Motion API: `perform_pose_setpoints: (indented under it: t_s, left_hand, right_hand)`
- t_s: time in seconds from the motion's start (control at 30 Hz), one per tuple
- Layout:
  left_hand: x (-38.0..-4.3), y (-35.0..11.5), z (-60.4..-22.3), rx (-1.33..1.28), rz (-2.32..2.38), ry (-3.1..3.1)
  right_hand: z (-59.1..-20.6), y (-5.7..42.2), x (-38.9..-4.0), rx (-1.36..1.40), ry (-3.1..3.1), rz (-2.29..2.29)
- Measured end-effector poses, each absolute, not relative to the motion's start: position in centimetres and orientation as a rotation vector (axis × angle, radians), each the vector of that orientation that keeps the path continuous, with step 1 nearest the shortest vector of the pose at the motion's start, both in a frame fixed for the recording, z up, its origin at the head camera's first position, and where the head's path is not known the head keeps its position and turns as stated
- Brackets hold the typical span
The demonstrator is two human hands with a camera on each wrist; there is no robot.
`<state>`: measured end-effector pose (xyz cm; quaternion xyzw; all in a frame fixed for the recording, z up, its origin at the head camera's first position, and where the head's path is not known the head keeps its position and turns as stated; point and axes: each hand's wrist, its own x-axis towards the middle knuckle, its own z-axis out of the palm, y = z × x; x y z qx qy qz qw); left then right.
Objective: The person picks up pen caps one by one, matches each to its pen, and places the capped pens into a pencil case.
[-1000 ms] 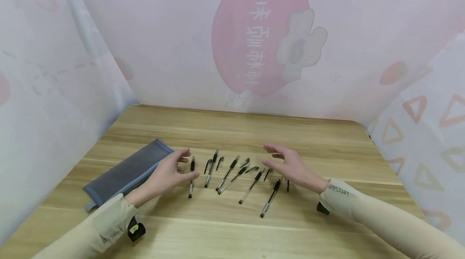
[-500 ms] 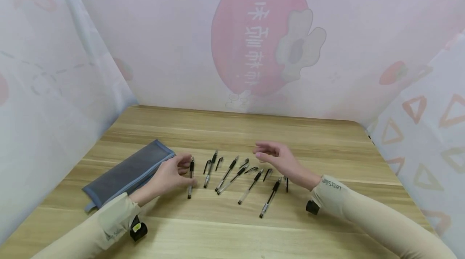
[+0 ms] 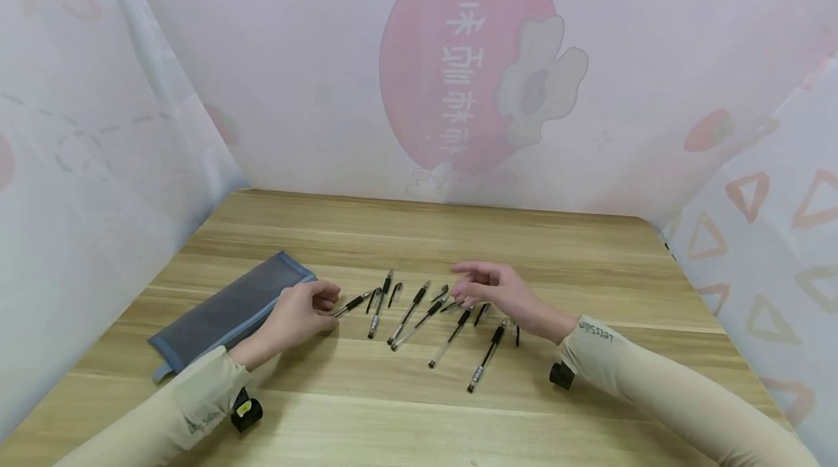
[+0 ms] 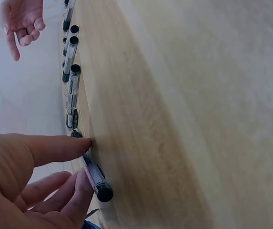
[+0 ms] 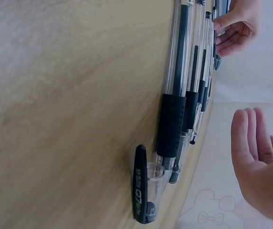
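Observation:
My left hand pinches an uncapped black gel pen between thumb and fingers, at the left of a spread of pens. In the left wrist view the barrel's black end sticks out past the fingertips, close to the wood. Several more uncapped gel pens, among them one with a black grip, lie to the right. Loose clear caps with black clips, such as one cap, are scattered among them. Above the right part of the spread, my right hand hovers with relaxed fingers, holding nothing.
A grey zippered pencil case with blue edging lies slanted at the left, right beside my left hand. Everything rests on a wood-grain table. Printed curtains close off the back and both sides.
My left hand has closed on the leftmost pen, which has swung from upright-pointing to slanted, tip toward the right. My right hand has moved somewhat left, over the caps.

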<state>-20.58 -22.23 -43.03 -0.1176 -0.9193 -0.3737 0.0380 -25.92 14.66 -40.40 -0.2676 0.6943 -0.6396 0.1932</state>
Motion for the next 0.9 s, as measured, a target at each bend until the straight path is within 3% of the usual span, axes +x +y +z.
perform_pose_setpoints:
  t_s: [0.5, 0.9]
  left_hand:
    - [-20.3, -22.8, -42.9, -0.449, -1.083, -2.808]
    - [-20.1, -23.2, -41.9, -0.206, -1.492, -2.780]
  right_hand:
    - [-40.3, 14.7, -25.8, -0.830, 1.960, -1.720]
    - [-40.4, 14.8, -26.0, -0.853, 1.953, -1.714]
